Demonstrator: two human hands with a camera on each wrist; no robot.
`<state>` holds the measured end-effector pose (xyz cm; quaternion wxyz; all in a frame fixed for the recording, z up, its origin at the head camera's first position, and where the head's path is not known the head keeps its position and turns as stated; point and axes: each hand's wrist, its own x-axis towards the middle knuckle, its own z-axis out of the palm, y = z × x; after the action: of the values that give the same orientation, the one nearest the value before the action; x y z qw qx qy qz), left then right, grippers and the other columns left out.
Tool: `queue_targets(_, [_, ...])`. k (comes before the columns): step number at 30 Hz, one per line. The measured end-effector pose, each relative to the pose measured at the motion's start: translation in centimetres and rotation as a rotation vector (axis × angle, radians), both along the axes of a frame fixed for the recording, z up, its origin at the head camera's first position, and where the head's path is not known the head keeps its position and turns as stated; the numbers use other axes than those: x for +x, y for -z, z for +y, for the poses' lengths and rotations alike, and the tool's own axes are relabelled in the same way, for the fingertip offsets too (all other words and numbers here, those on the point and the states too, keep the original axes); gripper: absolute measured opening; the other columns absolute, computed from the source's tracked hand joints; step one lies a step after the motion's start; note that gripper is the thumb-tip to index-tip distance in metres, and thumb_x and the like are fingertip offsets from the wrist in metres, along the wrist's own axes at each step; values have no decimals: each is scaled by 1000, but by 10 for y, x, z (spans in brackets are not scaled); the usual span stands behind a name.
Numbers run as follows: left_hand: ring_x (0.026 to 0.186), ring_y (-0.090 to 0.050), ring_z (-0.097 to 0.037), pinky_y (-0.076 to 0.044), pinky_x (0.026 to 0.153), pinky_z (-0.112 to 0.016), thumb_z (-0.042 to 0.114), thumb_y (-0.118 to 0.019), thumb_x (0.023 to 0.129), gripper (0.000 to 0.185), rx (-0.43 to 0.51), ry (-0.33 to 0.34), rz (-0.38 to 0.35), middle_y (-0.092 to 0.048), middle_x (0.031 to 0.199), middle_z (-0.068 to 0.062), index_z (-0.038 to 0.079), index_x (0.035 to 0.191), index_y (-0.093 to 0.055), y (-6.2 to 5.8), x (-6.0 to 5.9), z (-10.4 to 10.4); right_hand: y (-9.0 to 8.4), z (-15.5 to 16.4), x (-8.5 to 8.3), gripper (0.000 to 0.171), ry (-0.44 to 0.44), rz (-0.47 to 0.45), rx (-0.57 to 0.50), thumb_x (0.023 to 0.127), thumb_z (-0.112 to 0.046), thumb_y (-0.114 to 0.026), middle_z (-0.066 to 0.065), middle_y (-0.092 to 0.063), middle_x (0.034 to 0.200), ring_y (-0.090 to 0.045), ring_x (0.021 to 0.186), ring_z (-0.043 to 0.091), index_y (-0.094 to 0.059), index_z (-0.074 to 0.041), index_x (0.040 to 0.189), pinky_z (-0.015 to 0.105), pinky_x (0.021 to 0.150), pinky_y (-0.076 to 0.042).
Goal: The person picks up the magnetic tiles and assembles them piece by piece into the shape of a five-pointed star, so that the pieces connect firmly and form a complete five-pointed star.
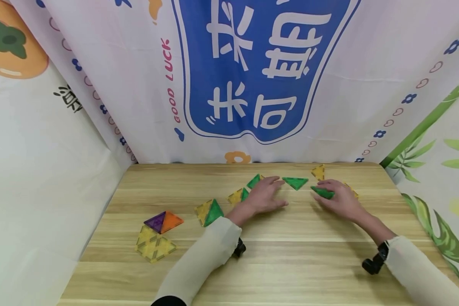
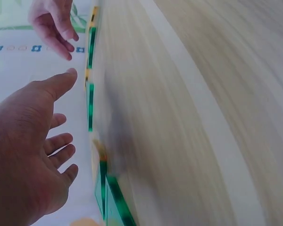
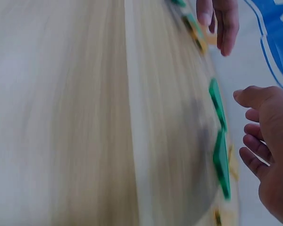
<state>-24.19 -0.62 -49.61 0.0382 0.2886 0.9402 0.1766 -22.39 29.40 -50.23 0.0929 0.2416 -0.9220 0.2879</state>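
My left hand (image 1: 264, 195) is over the back middle of the table, fingers spread and nothing held, partly covering a green-and-yellow pair of triangular magnetic tiles. Just past its fingertips lies a green triangular tile (image 1: 296, 182). The right hand (image 1: 340, 199) hovers with thumb and fingers apart around another green triangular tile (image 1: 323, 192). In the right wrist view, a gap separates that hand (image 3: 269, 141) from the tiles. Beyond it are a yellow triangular tile (image 1: 318, 172) and another yellow one (image 1: 352, 190), partly hidden. Relaxed fingers show on the left hand (image 2: 33, 146) in the left wrist view.
At the table's left, a purple triangle (image 1: 155, 222) and an orange triangle (image 1: 172, 222) adjoin several yellow triangles (image 1: 149, 244). A yellow triangle (image 1: 203, 211) and a green triangle (image 1: 214, 213) lie paired near the left forearm. Printed cloth (image 1: 367, 63) hangs behind the wooden table (image 1: 290, 263).
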Motion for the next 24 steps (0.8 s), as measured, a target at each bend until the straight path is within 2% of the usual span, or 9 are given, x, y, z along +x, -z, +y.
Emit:
queue_targets(4, [154,-39,-25,-34,126,-40,51,-72,100,75,16,25,-16,-40,168,-10,13,160,-47,0,-1,17,1,27,5,36,23,38,18,88,-9,-86,27,-69,126,-67,111,48,-75,7,119,65,88,-56])
queue_targets(12, [160,-28,-21,-26,129,-34,48,-64,105,73,-30,10,-96,-30,173,-6,17,165,-38,0,-1,39,5,70,16,38,91,83,42,81,-6,-90,34,-67,126,-61,115,56,-76,9,113,72,94,-48])
queue_targets(20, [163,-19,-19,-18,132,-37,52,-58,106,73,-116,2,-112,-22,176,-4,22,168,-34,5,-3,46,15,87,20,45,146,-7,65,83,-13,-90,41,-58,133,-54,119,63,-74,12,116,74,95,-44])
queue_targets(24, [163,-18,-19,-16,132,-40,55,-57,106,71,-157,14,-97,-24,176,-3,23,166,-38,6,-2,48,19,90,21,47,179,-45,77,86,-18,-89,42,-57,135,-53,122,63,-73,12,118,75,97,-43])
